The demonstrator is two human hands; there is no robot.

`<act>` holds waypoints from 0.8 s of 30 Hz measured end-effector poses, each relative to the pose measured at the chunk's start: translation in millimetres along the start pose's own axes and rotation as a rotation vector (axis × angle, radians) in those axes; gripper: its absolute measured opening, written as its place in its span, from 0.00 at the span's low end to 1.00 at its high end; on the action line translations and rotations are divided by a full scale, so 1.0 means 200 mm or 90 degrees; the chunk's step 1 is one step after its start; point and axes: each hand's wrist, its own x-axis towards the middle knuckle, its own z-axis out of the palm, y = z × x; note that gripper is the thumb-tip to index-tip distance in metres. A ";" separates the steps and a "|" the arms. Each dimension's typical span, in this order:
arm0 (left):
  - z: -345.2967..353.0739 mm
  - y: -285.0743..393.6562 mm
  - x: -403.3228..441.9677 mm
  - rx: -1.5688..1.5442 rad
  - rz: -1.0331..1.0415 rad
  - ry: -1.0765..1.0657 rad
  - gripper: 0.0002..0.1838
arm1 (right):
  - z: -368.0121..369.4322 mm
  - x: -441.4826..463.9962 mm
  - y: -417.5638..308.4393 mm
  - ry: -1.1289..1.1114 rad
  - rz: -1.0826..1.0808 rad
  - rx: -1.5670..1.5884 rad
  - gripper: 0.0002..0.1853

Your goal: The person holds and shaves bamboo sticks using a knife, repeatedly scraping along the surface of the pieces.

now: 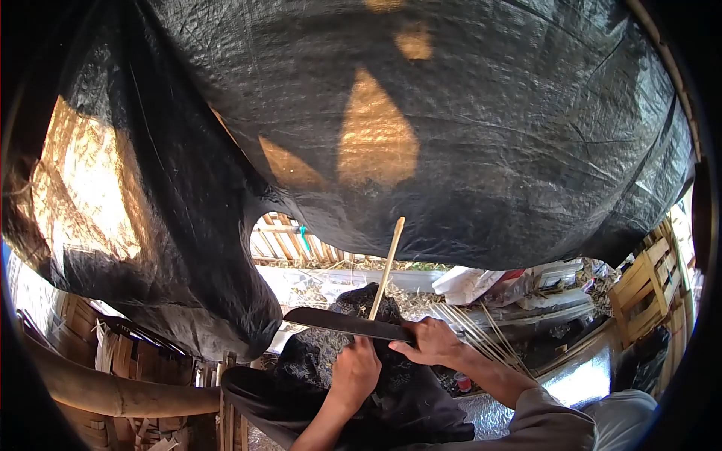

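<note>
My left hand (356, 373) is closed around the lower end of a thin bamboo strip (389, 263), which points up and away from me. A broad dark machete (342, 323) lies crosswise over the strip, just above my left fingers, its rounded tip to the left. My right hand (432, 342) grips the machete at its right end; the handle is mostly hidden in the fingers. Beneath both hands are my legs in dark trousers (301, 402), with a dark, debris-flecked cloth (312, 357) over them.
A black plastic tarp (496, 150) hangs in front and to the left. Several thin bamboo strips (489, 334) lie to the right, near white sacks (549, 304) and a wooden crate (647, 289). A thick bamboo pole (128, 395) runs along the lower left.
</note>
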 end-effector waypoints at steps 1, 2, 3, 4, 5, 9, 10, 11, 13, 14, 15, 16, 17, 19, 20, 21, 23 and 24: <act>0.01 -0.02 0.00 -0.045 0.017 0.020 0.11 | -0.01 0.01 -0.01 -0.011 0.006 -0.011 0.32; 0.01 -0.03 0.00 -0.088 0.035 0.041 0.12 | -0.02 0.02 -0.03 -0.022 0.012 -0.021 0.32; 0.03 -0.03 -0.01 -0.086 0.036 0.044 0.12 | -0.04 0.03 -0.03 -0.020 0.009 -0.021 0.32; 0.04 -0.03 -0.04 -0.028 0.055 0.083 0.13 | -0.05 0.04 -0.03 -0.021 0.000 -0.067 0.33; 0.06 -0.02 -0.06 0.030 0.072 0.118 0.13 | -0.06 0.04 -0.03 -0.024 -0.008 -0.111 0.34; 0.05 0.05 -0.07 -0.159 -0.011 0.101 0.06 | -0.13 0.07 -0.04 -0.041 0.004 -0.165 0.36; 0.05 0.06 -0.08 -0.163 -0.024 0.100 0.06 | -0.15 0.08 -0.05 -0.052 0.007 -0.161 0.36; 0.06 0.08 -0.07 -0.192 -0.073 0.094 0.09 | -0.17 0.08 -0.06 -0.060 0.010 -0.159 0.36; 0.06 0.10 -0.05 -0.226 -0.121 0.093 0.11 | -0.17 0.09 -0.04 -0.039 -0.002 -0.172 0.36; 0.06 0.11 -0.06 -0.229 -0.160 0.085 0.10 | -0.16 0.09 -0.02 -0.016 -0.009 -0.179 0.35; 0.06 0.12 -0.07 -0.232 -0.201 0.076 0.09 | -0.17 0.10 0.00 -0.023 -0.011 -0.185 0.35; 0.06 0.12 -0.10 -0.239 -0.208 0.078 0.09 | -0.19 0.13 0.02 -0.020 0.026 -0.189 0.35; 0.07 0.11 -0.12 -0.277 -0.189 0.076 0.10 | -0.22 0.16 0.03 -0.013 0.061 -0.193 0.35; 0.07 0.08 -0.16 -0.310 -0.165 0.072 0.11 | -0.29 0.23 0.06 0.041 0.084 -0.202 0.34; 0.07 0.07 -0.17 -0.344 -0.153 0.072 0.12 | -0.31 0.27 0.10 0.061 0.083 -0.212 0.35; 0.06 0.06 -0.19 -0.381 -0.144 0.072 0.13 | -0.32 0.31 0.14 0.078 0.081 -0.225 0.35; 0.05 0.07 -0.19 -0.381 -0.162 0.073 0.14 | -0.33 0.37 0.22 0.110 0.059 -0.212 0.37; 0.05 0.08 -0.19 -0.375 -0.181 0.072 0.15 | -0.34 0.38 0.23 0.142 0.036 -0.192 0.40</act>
